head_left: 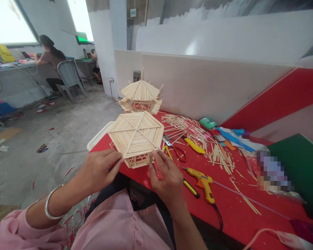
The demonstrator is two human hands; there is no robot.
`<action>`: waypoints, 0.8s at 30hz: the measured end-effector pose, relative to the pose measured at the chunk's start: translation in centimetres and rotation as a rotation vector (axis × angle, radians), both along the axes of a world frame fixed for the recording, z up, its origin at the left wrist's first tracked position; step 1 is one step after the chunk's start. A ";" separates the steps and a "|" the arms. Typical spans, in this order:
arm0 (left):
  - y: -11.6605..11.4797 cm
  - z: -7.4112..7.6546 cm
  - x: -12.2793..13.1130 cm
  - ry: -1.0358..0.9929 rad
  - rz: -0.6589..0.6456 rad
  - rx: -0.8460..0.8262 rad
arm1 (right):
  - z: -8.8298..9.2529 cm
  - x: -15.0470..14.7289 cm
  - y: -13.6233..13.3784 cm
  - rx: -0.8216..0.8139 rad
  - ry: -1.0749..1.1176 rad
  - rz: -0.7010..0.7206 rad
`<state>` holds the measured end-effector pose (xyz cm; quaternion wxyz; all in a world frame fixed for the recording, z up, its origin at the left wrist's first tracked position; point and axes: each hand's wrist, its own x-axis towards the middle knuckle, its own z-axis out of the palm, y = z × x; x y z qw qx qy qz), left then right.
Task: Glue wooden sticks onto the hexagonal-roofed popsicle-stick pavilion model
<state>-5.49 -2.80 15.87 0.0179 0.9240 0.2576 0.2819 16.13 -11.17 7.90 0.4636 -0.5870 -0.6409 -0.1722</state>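
A six-sided roof made of thin wooden sticks (142,133) sits over a small stick frame (137,160) at the near left end of the red table. My left hand (103,166) pinches the roof's near left corner between thumb and fingers. At the near right corner, my right hand (168,173) grips the roof's edge, with the thumb lower, by the frame. Behind it stands a taller stick pavilion (141,91) with a pointed roof. Whether the roof rests fully on the frame, I cannot tell.
Right of my hands on the red table (234,205) lie a yellow glue gun (203,182), a yellow cutter knife (191,188), red-handled scissors (176,147) and several loose sticks (220,158). A green board (299,166) leans at the right. A person (50,59) sits far left.
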 end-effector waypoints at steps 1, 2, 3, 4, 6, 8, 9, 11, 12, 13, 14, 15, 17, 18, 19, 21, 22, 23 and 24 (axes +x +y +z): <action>-0.1 0.1 -0.1 -0.004 -0.003 -0.002 | 0.1 -0.1 -0.1 -0.003 0.005 -0.006; -0.3 0.2 -0.2 -0.016 -0.006 0.003 | 0.1 -0.2 -0.4 -0.009 0.011 -0.011; -0.6 0.3 -0.4 -0.038 -0.006 0.013 | 0.1 -0.2 -0.7 -0.015 0.017 -0.015; -1.0 0.5 -0.6 -0.067 -0.001 0.021 | 0.0 -0.1 -1.2 -0.024 0.026 -0.018; -2.0 0.7 -0.8 -0.143 0.026 0.019 | -0.7 0.5 -2.5 -0.047 0.042 -0.045; -3.3 0.6 -0.5 -0.218 0.012 -0.050 | -1.9 1.6 -4.1 -0.112 0.037 -0.133; -3.9 0.3 0.0 -0.250 -0.024 -0.112 | -2.8 2.3 -4.9 -0.178 0.024 -0.203; -5.3 -0.8 1.8 -0.300 -0.117 -0.279 | -4.6 3.8 -6.5 -0.365 -0.021 -0.348; -6.0 -1.6 3.1 -0.319 -0.162 -0.380 | -5.4 4.5 -7.1 -0.474 -0.041 -0.412; -6.6 -2.5 4.5 -0.349 -0.191 -0.491 | -6.1 5.1 -7.6 -0.584 -0.054 -0.462; -7.0 -3.6 6.0 -0.392 -0.205 -0.607 | -6.7 5.6 -7.9 -0.686 -0.062 -0.496; -7.4 -4.7 7.6 -0.429 -0.197 -0.739 | -7.1 6.0 -8.2 -0.778 -0.066 -0.517; -7.8 -6.9 10.3 -0.525 -0.149 -1.023 | -7.4 6.5 -8.3 -0.923 -0.073 -0.527; -7.9 -7.9 11.5 -0.564 -0.124 -1.154 | -7.4 6.8 -8.3 -0.968 -0.070 -0.515; -7.8 -8.7 12.5 -0.603 -0.089 -1.271 | -7.2 7.0 -8.3 -0.993 -0.039 -0.491; -7.6 -10.1 14.1 -0.668 -0.029 -1.433 | -6.8 7.7 -8.3 -1.007 0.091 -0.417; -7.4 -10.7 14.7 -0.691 -0.006 -1.474 | -6.6 8.2 -8.3 -1.007 0.169 -0.375; -7.2 -11.2 15.1 -0.707 0.009 -1.493 | -6.3 8.8 -8.4 -1.006 0.241 -0.334; -7.0 -11.6 15.5 -0.719 0.020 -1.497 | -6.1 9.5 -8.5 -1.009 0.300 -0.295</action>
